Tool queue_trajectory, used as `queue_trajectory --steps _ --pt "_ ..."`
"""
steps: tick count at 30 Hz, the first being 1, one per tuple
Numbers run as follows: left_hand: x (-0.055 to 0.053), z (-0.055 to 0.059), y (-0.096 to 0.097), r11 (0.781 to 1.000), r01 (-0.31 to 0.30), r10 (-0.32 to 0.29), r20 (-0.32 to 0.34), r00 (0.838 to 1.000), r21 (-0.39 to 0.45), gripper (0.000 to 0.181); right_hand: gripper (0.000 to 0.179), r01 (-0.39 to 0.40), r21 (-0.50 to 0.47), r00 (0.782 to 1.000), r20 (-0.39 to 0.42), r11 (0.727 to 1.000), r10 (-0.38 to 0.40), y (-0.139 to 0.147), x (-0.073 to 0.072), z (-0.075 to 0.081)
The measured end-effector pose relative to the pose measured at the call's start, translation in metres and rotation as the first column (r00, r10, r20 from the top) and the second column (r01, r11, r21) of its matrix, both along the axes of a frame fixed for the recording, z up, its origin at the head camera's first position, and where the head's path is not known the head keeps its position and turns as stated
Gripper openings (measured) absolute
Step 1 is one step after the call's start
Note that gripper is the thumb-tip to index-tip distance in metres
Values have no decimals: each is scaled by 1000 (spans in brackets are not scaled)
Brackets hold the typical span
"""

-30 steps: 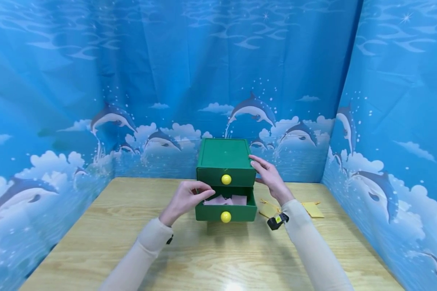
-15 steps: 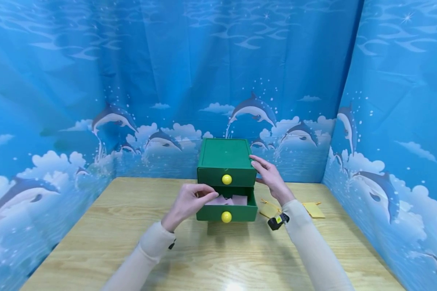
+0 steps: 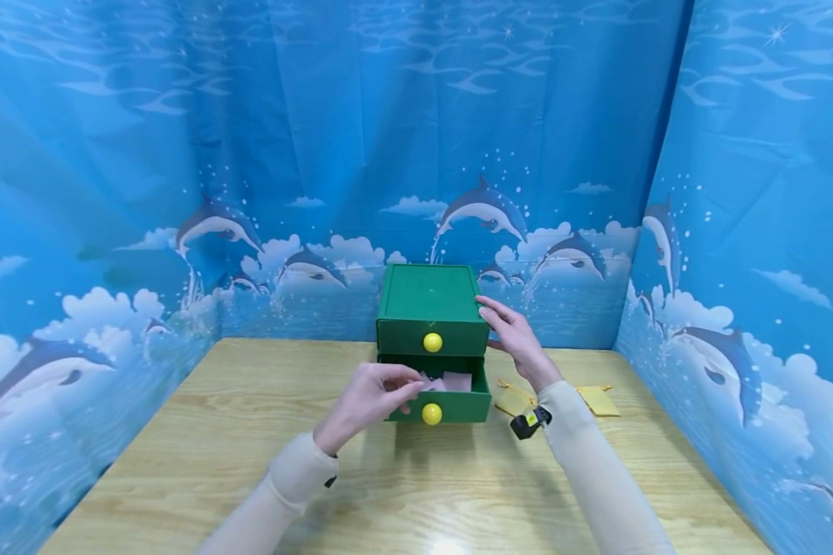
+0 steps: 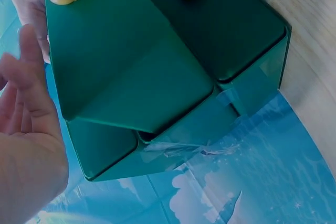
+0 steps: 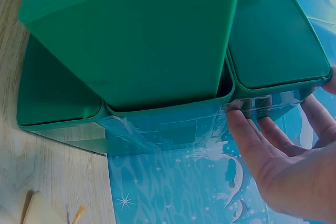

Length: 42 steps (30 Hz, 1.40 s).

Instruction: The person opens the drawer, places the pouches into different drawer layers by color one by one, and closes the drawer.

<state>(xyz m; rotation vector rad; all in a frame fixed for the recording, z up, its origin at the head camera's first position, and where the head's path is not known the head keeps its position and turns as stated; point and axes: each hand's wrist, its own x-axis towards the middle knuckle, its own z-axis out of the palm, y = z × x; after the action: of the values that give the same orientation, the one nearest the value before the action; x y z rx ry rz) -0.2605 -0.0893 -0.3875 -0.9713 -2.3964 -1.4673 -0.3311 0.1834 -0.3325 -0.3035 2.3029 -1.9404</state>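
Observation:
A green cabinet (image 3: 426, 293) with yellow ball knobs stands at the table's back, its middle drawer (image 3: 396, 414) pulled out. Pale pink pieces (image 3: 458, 381) lie inside that drawer. At the drawer's front left corner is my left hand (image 3: 368, 397), fingers loosely bent and thumb near the index tip; nothing shows between them. It hides part of the drawer's front. My right hand (image 3: 517, 339) rests on the cabinet's right side, index finger at the top edge. Its spread fingers (image 5: 247, 140) touch the side wall in the right wrist view.
Two yellow drawstring pouches lie on the wooden table (image 3: 250, 432): one pouch (image 3: 514, 401) beside the cabinet, another pouch (image 3: 599, 401) farther right. Blue dolphin-print curtains (image 3: 305, 154) enclose the back and sides. A bottom drawer (image 4: 210, 30) is closed under the pulled-out one.
My left hand has moved right and slightly down, from above the drawer's left part to its front rim. The right hand and the cabinet stay in place.

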Motion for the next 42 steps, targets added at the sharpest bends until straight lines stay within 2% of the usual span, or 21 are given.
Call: queue_trajectory --steps 9,14,19,23,31,36,42 --pt "4 -10 3 991 12 -7 44 999 -133 22 51 1 6 1000 -8 1000 -1 -1 1 1" --pt "5 -13 6 984 15 0 81 997 -177 23 51 4 13 1000 -5 1000 -4 -1 1 0" --pt "6 -17 8 979 -3 16 61 998 -206 22 51 5 14 1000 -5 1000 -5 0 0 0" --pt "7 -24 10 977 -15 26 52 998 -214 22 51 0 5 1000 5 1000 0 0 0 0" --pt "12 -38 17 981 -5 27 110 994 -192 31 50 5 12 1000 6 1000 -5 -1 1 -1" --pt "12 -40 19 986 -7 26 110 994 -169 33 50 6 10 1000 1 1000 -6 -1 1 0" --pt "10 -39 20 983 -14 30 87 996 -183 32 50 10 21 1000 -4 1000 -10 -1 1 1"
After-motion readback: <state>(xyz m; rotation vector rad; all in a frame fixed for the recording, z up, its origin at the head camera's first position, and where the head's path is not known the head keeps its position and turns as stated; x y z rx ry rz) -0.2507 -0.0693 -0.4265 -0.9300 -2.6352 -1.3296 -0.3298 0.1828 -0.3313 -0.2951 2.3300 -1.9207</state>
